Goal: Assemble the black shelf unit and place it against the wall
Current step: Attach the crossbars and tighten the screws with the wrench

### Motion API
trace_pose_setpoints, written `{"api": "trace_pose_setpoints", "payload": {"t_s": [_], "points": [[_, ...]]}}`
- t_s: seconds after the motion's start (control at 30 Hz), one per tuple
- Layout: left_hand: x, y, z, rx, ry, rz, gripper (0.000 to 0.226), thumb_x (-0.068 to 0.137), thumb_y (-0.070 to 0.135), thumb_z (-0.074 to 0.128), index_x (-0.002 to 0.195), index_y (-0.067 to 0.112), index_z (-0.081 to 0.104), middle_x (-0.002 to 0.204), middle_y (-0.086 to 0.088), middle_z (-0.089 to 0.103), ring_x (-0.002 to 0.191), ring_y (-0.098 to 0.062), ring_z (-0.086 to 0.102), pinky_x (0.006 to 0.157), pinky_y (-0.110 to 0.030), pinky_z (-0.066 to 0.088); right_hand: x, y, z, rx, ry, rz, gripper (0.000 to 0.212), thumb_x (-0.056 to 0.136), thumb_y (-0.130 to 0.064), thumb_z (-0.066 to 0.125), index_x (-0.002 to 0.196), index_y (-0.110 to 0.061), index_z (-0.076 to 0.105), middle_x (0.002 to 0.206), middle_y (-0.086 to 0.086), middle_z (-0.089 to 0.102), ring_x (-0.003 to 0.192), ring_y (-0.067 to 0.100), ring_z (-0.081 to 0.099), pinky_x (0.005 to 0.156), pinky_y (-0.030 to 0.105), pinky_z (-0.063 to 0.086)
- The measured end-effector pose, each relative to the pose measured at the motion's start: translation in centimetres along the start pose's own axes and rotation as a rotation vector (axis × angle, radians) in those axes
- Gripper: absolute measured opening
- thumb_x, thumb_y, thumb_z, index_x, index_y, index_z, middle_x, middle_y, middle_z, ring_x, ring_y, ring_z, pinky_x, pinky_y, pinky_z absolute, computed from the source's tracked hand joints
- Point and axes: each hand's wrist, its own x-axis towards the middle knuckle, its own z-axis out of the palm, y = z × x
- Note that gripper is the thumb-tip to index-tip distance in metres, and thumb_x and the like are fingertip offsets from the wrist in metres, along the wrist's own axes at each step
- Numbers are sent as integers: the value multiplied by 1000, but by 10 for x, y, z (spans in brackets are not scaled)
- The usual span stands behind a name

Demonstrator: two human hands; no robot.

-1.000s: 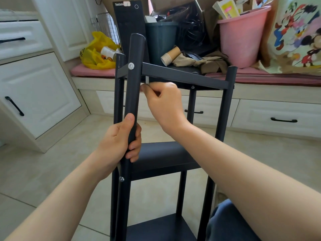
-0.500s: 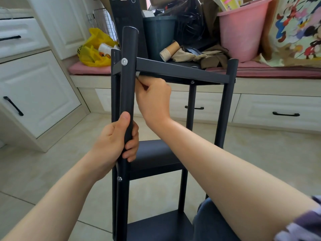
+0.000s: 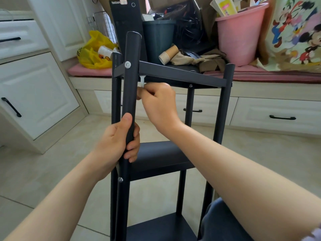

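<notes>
Head view. The black shelf unit (image 3: 182,75) stands upright on the tiled floor (image 3: 43,162), just before a cushioned bench (image 3: 260,77). The left hand (image 3: 119,141) is wrapped fully round the near post (image 3: 132,80), steadying it. The right hand (image 3: 158,103) pinches a small pale tool (image 3: 142,81) under the top shelf's corner. Judged step: tightening that corner fastening. The next turn must fit the narrow gap between post and rail. Open floor lies to the left, while bench clutter crowds the far edge.

Bare left hand (image 3: 118,141) and right hand (image 3: 159,105).
Dark blue fabric trouser leg (image 3: 224,223) lower right; lilac sleeve edge (image 3: 314,236), bottom right corner.
</notes>
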Motion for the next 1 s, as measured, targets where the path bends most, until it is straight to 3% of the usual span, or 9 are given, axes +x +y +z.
{"api": "trace_pose_setpoints", "payload": {"t_s": [0.1,0.2,0.4,0.57,0.67,0.77,0.83,1.0], "points": [[-1,0,0,-21,-2,-4,62,93,68,41,73,10,44,52,-1,33,38,-14,29,40,-26,36,0,-6,-9,-23,-34,11,34,92,-8,60,61,7,60,36,-12,37,42,5,35,49,16,30],[-2,-1,-3,-25,-16,2,58,84,67,43,72,10,44,52,-1,33,38,-14,29,40,-25,36,0,-12,-14,-46,-52,-22,32,89,-8,61,62,10,61,37,-11,36,43,6,36,48,15,31],[-4,-1,-3,-31,-15,-4,55,86,62,41,72,10,44,52,-2,32,38,-14,29,40,-25,36,-2,-13,-19,-42,-75,-6,31,91,-5,61,65,12,64,33,-13,36,41,1,41,48,6,33],[-5,-1,-1,-37,-24,-2,54,86,61,40,73,9,43,52,-2,32,38,-14,29,40,-25,36,-1,-12,-12,-48,-73,7,34,91,-10,63,59,1,65,38,-12,38,44,7,34,50,20,32],[-5,-1,0,-33,-31,0,54,87,62,40,73,9,44,52,-2,32,38,-14,29,40,-25,36,-1,-11,-8,-45,-49,-2,50,93,-10,63,46,-14,46,43,-5,37,47,9,29,51,26,30],[-5,-1,1,-32,-35,-4,54,87,61,40,72,10,44,51,-1,33,38,-14,29,40,-25,36,1,-5,-2,-16,-6,-31,44,94,-11,62,52,-3,53,51,16,49,52,27,39,54,32,42],[-6,-1,1,-34,-36,-4,54,87,61,40,72,10,44,51,-1,33,38,-14,29,40,-25,36,2,0,2,-8,16,-45,37,95,-13,60,62,5,59,60,23,58,61,41,50,60,45,52],[-8,0,4,-36,-47,-10,54,86,61,40,72,9,44,50,-1,32,37,-14,28,40,-25,36,3,2,4,-17,48,-67,33,94,-7,59,63,4,58,57,15,57,57,21,41,59,31,40]]}}
